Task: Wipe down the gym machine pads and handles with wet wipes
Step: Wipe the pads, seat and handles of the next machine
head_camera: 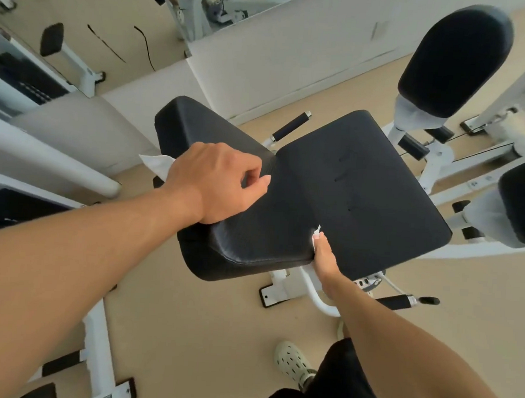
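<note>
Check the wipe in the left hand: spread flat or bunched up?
Bunched. The left hand curls around the wipe, with only a crumpled white corner sticking out past the hand above the back pad.

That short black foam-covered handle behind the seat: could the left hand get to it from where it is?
Probably yes. The left hand, holding a white wipe, rests on the black back pad; the short black foam-covered handle lies just beyond, nothing between.

You cannot read any words, numbers or brand names here. The black seat pad (pixel 362 185) and the black back pad (pixel 227 154) have no writing on them. The white frame (pixel 284 286) of the gym machine shows no label you can read either.
</note>
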The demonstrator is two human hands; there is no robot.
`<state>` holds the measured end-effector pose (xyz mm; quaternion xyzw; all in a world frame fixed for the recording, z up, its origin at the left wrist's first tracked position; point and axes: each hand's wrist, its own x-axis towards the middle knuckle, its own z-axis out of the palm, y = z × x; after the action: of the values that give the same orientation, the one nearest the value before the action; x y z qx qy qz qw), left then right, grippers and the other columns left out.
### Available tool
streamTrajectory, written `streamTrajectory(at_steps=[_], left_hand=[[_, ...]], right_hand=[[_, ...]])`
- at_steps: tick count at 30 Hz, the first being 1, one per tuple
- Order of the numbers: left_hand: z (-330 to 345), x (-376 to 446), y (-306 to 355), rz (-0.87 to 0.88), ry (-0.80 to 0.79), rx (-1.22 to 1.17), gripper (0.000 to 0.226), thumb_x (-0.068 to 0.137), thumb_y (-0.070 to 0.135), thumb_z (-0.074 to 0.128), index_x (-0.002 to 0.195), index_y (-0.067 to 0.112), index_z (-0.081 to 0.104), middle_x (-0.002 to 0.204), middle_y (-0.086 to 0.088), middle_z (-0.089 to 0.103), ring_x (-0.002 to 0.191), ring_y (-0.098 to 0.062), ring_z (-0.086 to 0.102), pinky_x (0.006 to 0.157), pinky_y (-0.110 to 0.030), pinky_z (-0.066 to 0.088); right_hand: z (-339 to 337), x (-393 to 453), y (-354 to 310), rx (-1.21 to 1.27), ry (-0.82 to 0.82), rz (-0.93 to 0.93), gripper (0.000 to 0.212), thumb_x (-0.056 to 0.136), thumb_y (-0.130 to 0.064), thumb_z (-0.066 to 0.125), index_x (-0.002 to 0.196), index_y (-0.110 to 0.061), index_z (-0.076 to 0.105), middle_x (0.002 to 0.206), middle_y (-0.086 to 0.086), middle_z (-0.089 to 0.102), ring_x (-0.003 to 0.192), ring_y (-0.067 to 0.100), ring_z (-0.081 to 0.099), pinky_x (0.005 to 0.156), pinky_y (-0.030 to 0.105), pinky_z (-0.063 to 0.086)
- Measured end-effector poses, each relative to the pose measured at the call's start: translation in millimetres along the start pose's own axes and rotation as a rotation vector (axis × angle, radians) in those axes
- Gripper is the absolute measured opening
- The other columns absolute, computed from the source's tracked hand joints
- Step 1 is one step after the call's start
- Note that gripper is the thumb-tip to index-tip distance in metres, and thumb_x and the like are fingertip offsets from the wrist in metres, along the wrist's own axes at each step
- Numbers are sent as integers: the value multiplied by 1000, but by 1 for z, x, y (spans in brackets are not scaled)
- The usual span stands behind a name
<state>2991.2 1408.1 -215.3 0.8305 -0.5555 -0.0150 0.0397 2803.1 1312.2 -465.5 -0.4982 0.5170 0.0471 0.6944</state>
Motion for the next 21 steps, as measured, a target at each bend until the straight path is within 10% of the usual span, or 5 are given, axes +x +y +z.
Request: streamTrajectory(at_steps=[3, 8, 12, 16, 21], left_hand=[[-2, 0, 2, -4, -32, 6, 34, 97, 55, 49, 71, 33, 55, 59, 17, 48, 54, -7, 45, 66, -27, 33], [-10, 0, 8, -37, -122, 48, 38, 96, 62, 45, 75, 33, 57, 63, 15, 55, 67, -11, 55, 72, -30, 36], [-14, 2, 13, -94, -206, 107, 42, 93, 66, 45, 71, 31, 54, 63, 14, 55, 66, -10, 54, 74, -32, 43], [-13, 15, 21, -125, -389, 231, 42, 89, 68, 49, 71, 30, 53, 69, 13, 57, 67, -10, 54, 72, -32, 46], [53, 36, 90, -272, -522, -5, 28, 96, 54, 51, 86, 29, 57, 86, 8, 63, 78, -17, 59, 79, -36, 51]], right_hand=[[11, -43, 5, -87, -52, -156, 65, 106, -62, 19, 163, -34, 8, 168, -22, 4, 152, -4, -5, 126, 35, 0], [35, -109, -22, -84, -106, -404, 54, 109, -53, 23, 160, -36, 27, 162, -28, 23, 151, -12, 6, 126, 24, 5], [19, -104, -53, 263, 30, -97, 35, 109, -44, 37, 124, -33, 67, 120, -19, 68, 121, 7, 58, 111, 31, 39], [-31, -64, -51, 820, -7, 293, 41, 105, -37, 47, 128, -9, 66, 120, 9, 72, 115, 28, 66, 111, 41, 45], [-115, -36, -50, 843, 65, 235, 44, 108, -32, 40, 138, -7, 60, 113, 10, 74, 112, 30, 66, 109, 43, 45]])
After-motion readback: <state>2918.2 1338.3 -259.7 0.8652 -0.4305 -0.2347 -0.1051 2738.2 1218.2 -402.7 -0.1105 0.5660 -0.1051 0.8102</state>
